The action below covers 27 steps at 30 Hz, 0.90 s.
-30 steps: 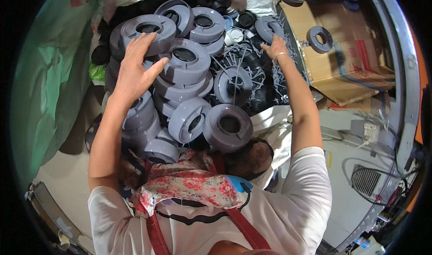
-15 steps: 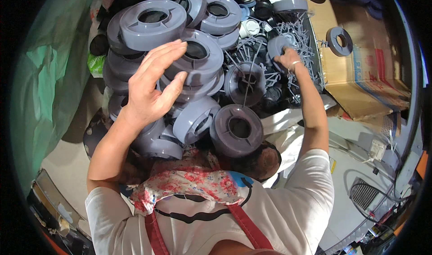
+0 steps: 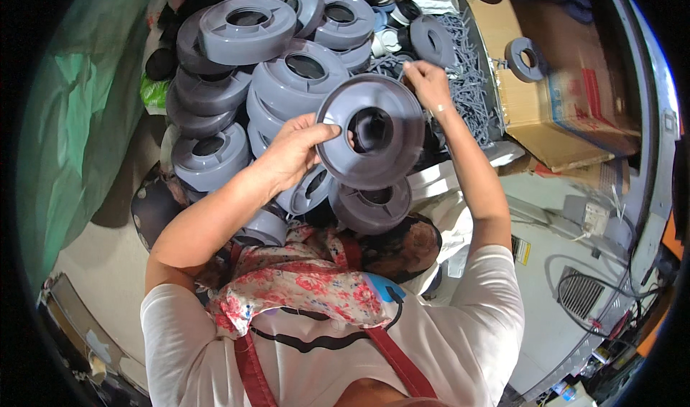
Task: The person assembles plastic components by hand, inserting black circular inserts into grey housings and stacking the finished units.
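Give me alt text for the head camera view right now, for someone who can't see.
A person's left hand grips the left side of a grey plastic ring, with the right hand close to its upper right. Similar grey rings are piled behind it; thin grey pieces and a cardboard box lie farther right.

I count two hands, one cardboard box and, partly hidden, roughly twenty grey rings.

Green sheeting hangs along the left edge, with a bright green packet just right of it. An open cardboard box occupies the upper right. Noted at lower right: a slotted vent.
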Available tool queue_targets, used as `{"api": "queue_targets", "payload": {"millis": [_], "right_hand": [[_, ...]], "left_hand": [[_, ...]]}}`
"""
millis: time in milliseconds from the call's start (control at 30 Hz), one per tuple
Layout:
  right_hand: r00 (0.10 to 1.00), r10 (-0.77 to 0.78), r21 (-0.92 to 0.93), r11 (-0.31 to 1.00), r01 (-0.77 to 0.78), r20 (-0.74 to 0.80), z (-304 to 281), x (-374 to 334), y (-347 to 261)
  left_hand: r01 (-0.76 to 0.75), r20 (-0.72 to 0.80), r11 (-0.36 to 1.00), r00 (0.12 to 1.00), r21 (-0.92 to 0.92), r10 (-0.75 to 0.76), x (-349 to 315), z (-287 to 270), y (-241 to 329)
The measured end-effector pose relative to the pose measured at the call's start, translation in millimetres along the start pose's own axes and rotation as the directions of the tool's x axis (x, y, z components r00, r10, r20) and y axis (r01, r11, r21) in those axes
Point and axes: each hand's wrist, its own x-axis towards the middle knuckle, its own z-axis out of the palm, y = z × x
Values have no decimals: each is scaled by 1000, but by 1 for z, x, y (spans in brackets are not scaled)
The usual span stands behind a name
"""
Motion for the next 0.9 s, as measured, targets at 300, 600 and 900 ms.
{"api": "queue_targets", "payload": {"millis": [300, 600, 900], "right_hand": [[949, 300, -503, 809, -305, -92, 46, 104, 90], [928, 261, -644, 764, -31, 266, 16, 52, 103], [978, 90, -800, 592, 99, 188, -29, 49, 48]], "left_hand": [[-108, -36, 984, 993, 142, 114, -10, 0, -1], [-169, -41, 966, 983, 194, 181, -3, 1, -4], [-161, -77, 970, 981, 181, 177, -10, 3, 4]]}}
